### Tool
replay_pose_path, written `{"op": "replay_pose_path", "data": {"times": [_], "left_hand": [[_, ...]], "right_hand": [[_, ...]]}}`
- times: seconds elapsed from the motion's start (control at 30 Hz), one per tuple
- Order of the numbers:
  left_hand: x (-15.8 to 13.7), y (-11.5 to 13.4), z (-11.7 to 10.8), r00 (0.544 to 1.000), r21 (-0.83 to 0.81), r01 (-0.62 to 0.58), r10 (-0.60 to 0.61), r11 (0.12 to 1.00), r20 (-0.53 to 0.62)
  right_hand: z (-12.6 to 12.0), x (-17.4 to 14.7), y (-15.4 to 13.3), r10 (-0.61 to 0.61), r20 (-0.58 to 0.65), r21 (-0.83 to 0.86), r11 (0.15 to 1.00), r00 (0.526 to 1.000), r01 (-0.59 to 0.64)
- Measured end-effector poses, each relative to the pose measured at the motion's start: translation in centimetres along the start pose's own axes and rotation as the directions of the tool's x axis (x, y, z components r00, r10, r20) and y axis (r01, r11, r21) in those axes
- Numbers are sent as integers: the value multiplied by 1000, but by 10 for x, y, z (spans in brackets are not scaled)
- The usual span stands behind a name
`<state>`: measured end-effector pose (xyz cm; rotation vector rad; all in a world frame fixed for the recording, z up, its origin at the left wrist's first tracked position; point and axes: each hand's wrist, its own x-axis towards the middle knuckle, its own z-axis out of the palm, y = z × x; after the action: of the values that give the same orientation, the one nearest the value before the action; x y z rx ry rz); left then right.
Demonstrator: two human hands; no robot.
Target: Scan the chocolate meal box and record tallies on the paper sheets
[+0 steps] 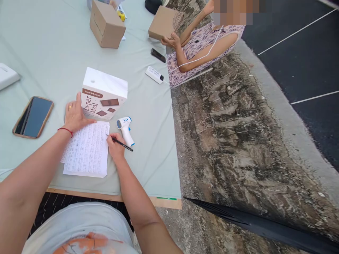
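My right hand (115,147) is closed around a black pen (124,144), its tip at the upper right edge of a stack of paper sheets (87,151) covered in rows of small writing. My left hand (75,115) lies spread at the top left of the sheets, thumb stretched along their upper edge and fingers against the left side of a white box (106,83) printed "NutriMotion Su-per Meal". Just right of the sheets lies a white and blue infrared thermometer gun (126,131), close to my right hand.
On the cloth-covered table (148,173) are a phone in a brown case (34,117), a white device (7,77), a cardboard box (108,26), a white power bank (154,74) and a dark phone (158,55). At the right, another person's hand (172,40) holds a cardboard box (165,23).
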<state>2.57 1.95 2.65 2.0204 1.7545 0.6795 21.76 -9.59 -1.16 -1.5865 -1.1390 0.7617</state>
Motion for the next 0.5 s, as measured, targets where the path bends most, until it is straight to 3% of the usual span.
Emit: {"op": "replay_pose_path", "data": {"times": [0.5], "left_hand": [[1, -3, 3, 1000, -13, -4, 4, 1000, 0]], "right_hand": [[0, 1, 0, 44, -12, 32, 999, 999, -43]]}}
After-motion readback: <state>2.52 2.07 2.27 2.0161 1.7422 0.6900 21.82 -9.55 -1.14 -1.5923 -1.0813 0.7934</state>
